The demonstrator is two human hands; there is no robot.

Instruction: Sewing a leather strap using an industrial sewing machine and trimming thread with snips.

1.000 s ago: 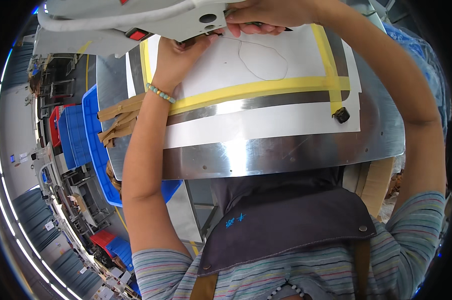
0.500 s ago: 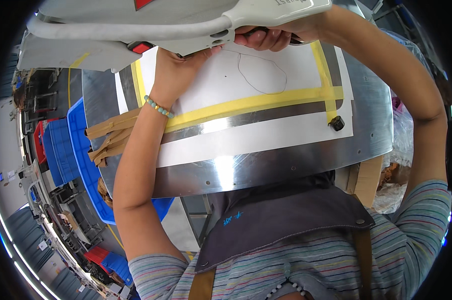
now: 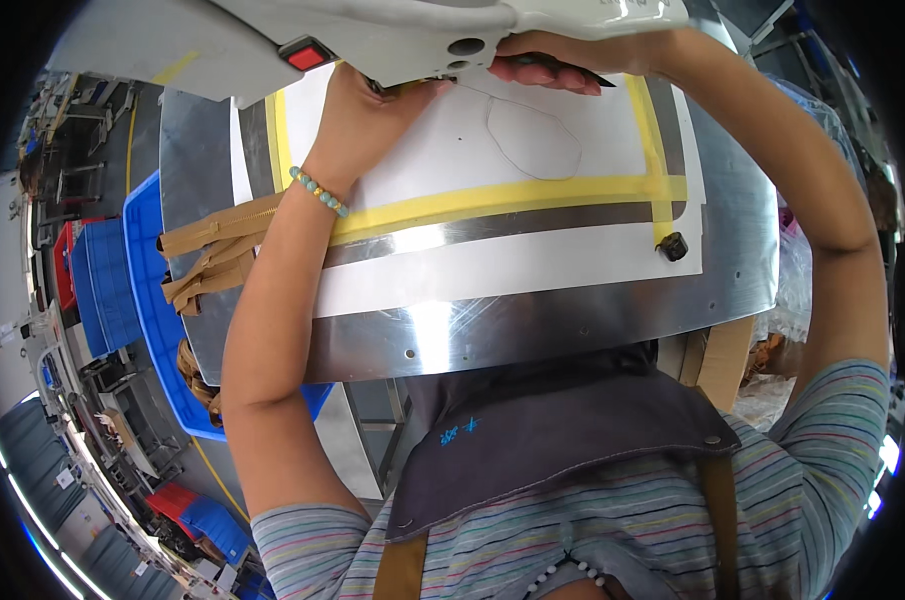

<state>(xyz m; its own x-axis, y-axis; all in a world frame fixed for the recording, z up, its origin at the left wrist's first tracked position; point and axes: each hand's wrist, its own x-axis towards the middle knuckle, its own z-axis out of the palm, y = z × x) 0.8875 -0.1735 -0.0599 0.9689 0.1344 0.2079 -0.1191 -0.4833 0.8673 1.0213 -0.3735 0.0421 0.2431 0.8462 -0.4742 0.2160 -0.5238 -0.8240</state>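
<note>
A pale sewing machine [image 3: 423, 35] fills the top of the view. Under its head my left hand [image 3: 368, 125], with a beaded bracelet at the wrist, reaches in; its thumb points toward the needle area and its fingertips look pinched, but the machine hides most fingers and whatever is between them. Right of the machine head, my right hand [image 3: 553, 72] is closed around a slim dark pointed tool [image 3: 601, 82], whose tip sticks out to the right. A thin dark thread [image 3: 535, 135] lies in a loop on the white sheet [image 3: 423, 180] below both hands.
Yellow tape [image 3: 513, 190] frames the sheet on the metal table [image 3: 533, 335]. A small black object [image 3: 673, 246] sits by its right corner. Brown zipper tapes [image 3: 213, 235] hang over the left edge, above a blue bin [image 3: 153, 300]. Clear plastic bags [image 3: 798, 270] stand at right.
The view has shifted a little, so the machine appears higher and further right. In my right hand the dark tool shows more of its length. The left hand stays under the machine head.
</note>
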